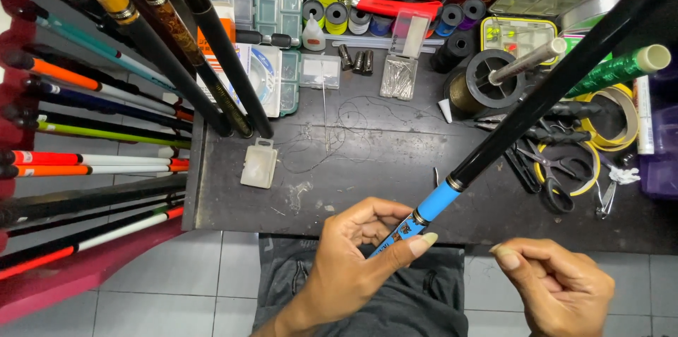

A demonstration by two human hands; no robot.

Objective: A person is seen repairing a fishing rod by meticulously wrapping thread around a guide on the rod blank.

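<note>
At the left edge of the frame a red rack (28, 287) holds a fan of fishing rods (92, 160), their tips pointing toward the dark desk (367, 160). A small clear plastic box (258, 163) lies near the desk's left edge, with loose fishing line (353, 122) curled beside it.

Low in the middle, the left hand (353, 266) is closed around the butt of a fishing rod (508, 118), thumb pressed on the blue section just above the grip. This rod's long axis runs diagonally from that hand up to the upper right corner, passing over the desk and a spool of line (480, 83).

At the lower right, the right hand (558, 284) holds nothing, fingers curled loosely, thumb and forefinger close together. It sits just beside the rod's lower end, apart from it; the left hand is the 1 touching.
</note>
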